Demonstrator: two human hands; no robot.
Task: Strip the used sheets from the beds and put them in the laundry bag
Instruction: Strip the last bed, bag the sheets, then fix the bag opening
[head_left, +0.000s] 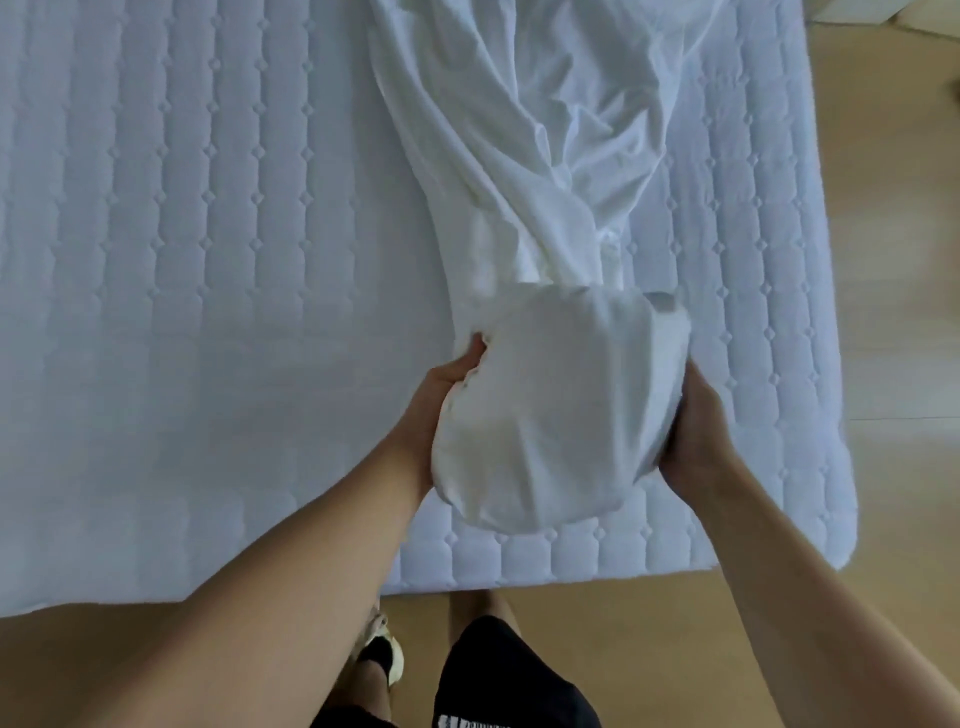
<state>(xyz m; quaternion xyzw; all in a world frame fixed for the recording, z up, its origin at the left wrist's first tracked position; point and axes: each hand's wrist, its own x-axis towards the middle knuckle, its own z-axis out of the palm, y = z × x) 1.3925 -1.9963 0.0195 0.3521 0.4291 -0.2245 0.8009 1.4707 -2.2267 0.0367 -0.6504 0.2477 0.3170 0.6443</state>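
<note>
The sheet lies on the mattress, its long axis running from the far edge to a rolled bundle near the near right corner. The left hand and right hand clasp that bundle (one each side).

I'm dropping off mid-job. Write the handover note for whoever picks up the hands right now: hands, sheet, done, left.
Left hand grips the left side of the rolled bundle; right hand holds its right side.
The white sheet is off the quilted mattress, gathered in a rope trailing up the bed from the bundle.
Done: this bed stripped, sheet partly rolled.
Left: finish rolling, lift it off, bag it. No laundry bag in view.
</note>
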